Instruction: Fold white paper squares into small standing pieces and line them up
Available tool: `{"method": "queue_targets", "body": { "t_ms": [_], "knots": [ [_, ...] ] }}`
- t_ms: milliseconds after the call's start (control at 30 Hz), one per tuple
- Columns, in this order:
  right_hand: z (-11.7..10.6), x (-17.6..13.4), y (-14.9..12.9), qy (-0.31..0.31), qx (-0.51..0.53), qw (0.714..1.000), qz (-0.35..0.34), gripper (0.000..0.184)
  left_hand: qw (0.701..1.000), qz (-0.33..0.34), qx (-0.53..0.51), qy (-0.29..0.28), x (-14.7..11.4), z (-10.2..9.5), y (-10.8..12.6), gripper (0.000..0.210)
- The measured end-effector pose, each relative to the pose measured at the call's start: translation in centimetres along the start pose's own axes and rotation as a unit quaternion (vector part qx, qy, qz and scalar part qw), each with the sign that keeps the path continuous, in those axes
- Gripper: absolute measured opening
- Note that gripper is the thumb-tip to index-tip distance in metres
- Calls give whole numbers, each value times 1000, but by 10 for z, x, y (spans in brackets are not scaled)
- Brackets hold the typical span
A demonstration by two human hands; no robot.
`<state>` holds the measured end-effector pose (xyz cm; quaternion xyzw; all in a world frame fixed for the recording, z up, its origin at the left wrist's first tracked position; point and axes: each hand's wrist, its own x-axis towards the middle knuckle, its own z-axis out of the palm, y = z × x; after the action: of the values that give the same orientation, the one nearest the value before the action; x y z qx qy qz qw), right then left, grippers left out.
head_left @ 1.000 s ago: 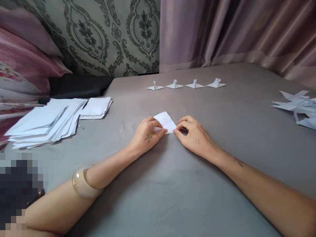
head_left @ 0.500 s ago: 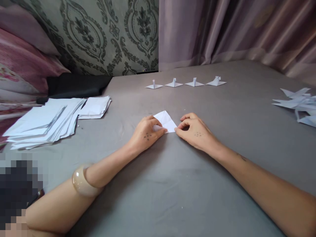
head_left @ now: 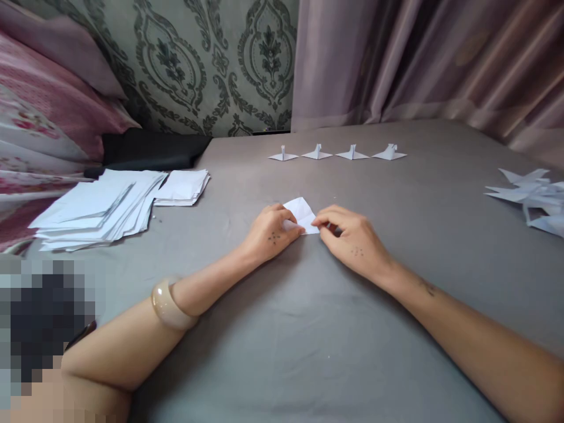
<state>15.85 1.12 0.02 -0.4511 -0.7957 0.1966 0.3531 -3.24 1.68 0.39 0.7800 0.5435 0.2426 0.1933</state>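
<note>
A small white piece of folded paper (head_left: 303,210) with crease lines lies on the grey cloth in front of me. My left hand (head_left: 274,230) grips its left side, the thumb along the near edge and the fingers curled over a folded part. At the right edge, the bent index finger and thumb of my right hand (head_left: 348,238) close on the paper's corner. The exact contact of the right fingertips is partly hidden. Several folded paper birds (head_left: 318,153) stand in a row beyond the paper.
Stacked white paper sheets (head_left: 92,205) lie at the left, beside a smaller stack (head_left: 183,187). A black cloth-like item (head_left: 154,151) is behind them. More folded white paper shapes (head_left: 540,197) are heaped at the far right. Curtains (head_left: 343,70) hang behind the grey surface (head_left: 308,329).
The whole view has shifted slightly. My right index finger has moved up and over the paper's right edge, while my left hand keeps its grip.
</note>
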Motion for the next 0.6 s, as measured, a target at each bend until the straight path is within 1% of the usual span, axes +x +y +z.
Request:
{"method": "queue_targets", "body": {
  "t_ms": [67, 133, 233, 333, 467, 533, 600],
  "knots": [
    [4, -5, -4, -37, -16, 998, -41, 29, 1000, 1, 0, 0, 0, 1, -1, 16],
    [7, -9, -4, -57, -49, 996, -54, 33, 1000, 2, -3, -3, -1, 1, -3, 17],
    [8, -13, -3, -67, -87, 992, -59, 34, 1000, 12, -17, -20, -3, -4, -7, 20],
    [7, -16, -3, -78, -104, 989, -72, 36, 998, 33, -31, -40, -6, -11, -15, 24],
    [6, -17, -5, -82, -113, 987, -80, 39, 995, 57, -47, -66, -8, -18, -25, 17],
    [6, -18, -5, -88, -120, 985, -84, 40, 993, 73, -45, -84, -7, -19, -26, 15],
    [6, -18, -5, -96, -130, 983, -87, 41, 992, 83, -30, -92, -7, -19, -24, 20]
  ]
}}
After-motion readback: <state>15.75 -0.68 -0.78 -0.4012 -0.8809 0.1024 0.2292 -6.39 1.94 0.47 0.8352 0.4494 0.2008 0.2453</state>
